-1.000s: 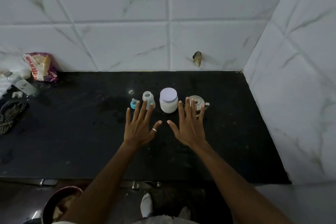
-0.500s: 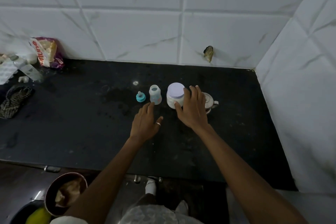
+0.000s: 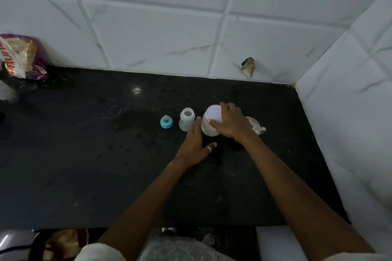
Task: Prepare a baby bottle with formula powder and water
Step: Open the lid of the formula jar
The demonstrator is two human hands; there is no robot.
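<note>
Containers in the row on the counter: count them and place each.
3: open baby bottle left, white jar in the middle, gripped by the right hand, small kettle right, partly hidden.

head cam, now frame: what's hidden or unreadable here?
All in the head view:
- jar: contents hidden by the opaque wall and closed lid; right hand covers part of the lid.
- metal pot: mostly behind the right hand.
- bottle: too small and dim to tell the fill level.
- packet: cut off by the left edge, so the print is unreadable.
- left hand: cannot tell whether it touches the jar or is just beside it.
</note>
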